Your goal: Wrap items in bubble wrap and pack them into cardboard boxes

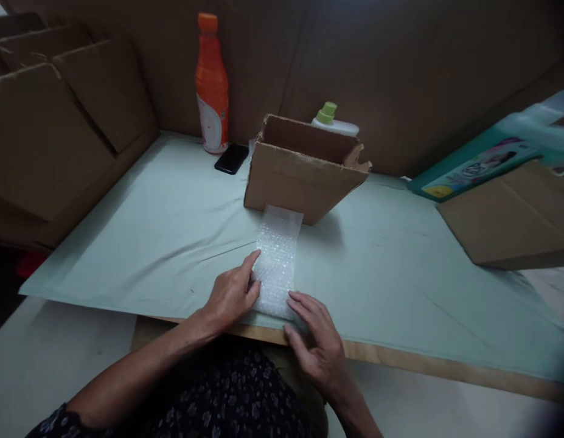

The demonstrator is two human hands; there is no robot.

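A strip of clear bubble wrap (278, 255) lies flat on the pale green cloth (163, 231), running from the table's near edge up to an open cardboard box (300, 173). My left hand (231, 294) rests on the strip's left edge, index finger stretched along it. My right hand (316, 340) touches the strip's near right corner with its fingertips. Neither hand grips anything. A white bottle with a green cap (331, 120) shows just behind the box's rim.
A tall orange bottle (212, 85) and a black phone (231, 158) stand at the back. Folded cardboard (58, 128) leans at the left. At the right lie a flat cardboard piece (514, 219) and a teal package (482, 161). The wooden table edge (400, 359) runs near me.
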